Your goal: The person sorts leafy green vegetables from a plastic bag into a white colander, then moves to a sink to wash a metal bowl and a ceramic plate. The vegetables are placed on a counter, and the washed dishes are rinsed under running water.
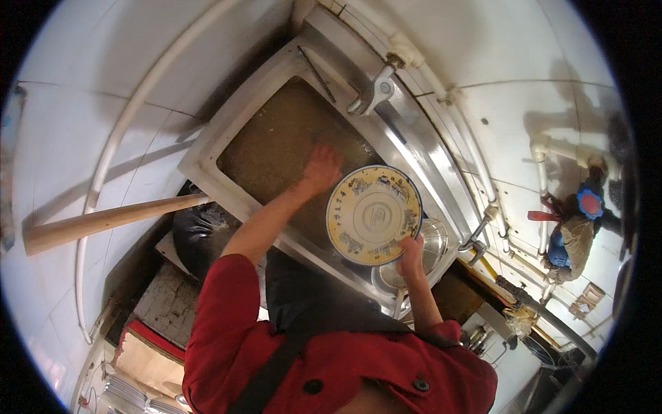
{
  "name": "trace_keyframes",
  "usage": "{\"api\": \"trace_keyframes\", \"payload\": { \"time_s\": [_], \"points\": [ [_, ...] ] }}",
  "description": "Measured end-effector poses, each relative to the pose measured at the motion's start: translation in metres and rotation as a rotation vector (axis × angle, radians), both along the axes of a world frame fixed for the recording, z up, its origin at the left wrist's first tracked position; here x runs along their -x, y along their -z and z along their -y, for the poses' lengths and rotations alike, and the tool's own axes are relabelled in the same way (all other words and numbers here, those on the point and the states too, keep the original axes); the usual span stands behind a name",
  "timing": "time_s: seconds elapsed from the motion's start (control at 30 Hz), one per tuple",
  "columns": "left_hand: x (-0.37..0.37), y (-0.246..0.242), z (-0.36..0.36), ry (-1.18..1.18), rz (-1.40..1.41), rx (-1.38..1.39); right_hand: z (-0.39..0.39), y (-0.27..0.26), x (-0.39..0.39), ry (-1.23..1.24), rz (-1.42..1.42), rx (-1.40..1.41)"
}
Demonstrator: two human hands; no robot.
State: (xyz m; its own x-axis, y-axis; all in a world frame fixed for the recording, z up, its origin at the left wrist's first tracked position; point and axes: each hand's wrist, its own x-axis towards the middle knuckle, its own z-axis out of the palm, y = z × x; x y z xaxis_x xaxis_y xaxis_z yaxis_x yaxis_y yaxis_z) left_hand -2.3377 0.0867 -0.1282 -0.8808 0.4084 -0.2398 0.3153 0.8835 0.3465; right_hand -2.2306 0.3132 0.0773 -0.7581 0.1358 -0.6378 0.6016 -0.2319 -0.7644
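My right hand grips the lower right rim of a round plate, yellow-edged with dark printed figures and a blue rim. The plate's patterned face shows, and it is held over the sink's near right part. My left hand lies in the murky brown water of a metal sink, left of the plate; its fingertips are partly under the surface, and I see nothing held in it. Behind the plate, metal strainers or bowls are partly hidden.
A metal tap reaches over the sink's back edge. A wooden handle slants against the left side, above a black plastic bag. White pipes run along the tiled wall. Red and blue valve handles are at right.
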Motion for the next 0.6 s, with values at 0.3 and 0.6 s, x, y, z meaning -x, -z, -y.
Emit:
{"api": "trace_keyframes", "payload": {
  "time_s": [0.3, 0.6],
  "points": [
    [-0.020, 0.092, -0.049, -0.396, 0.806, -0.416, -0.014, -0.038, -0.014, 0.016, 0.110, -0.223],
    [-0.025, 0.014, 0.090, -0.298, 0.325, -0.359, 0.005, -0.005, 0.001, -0.167, -0.025, -0.111]
  ]
}}
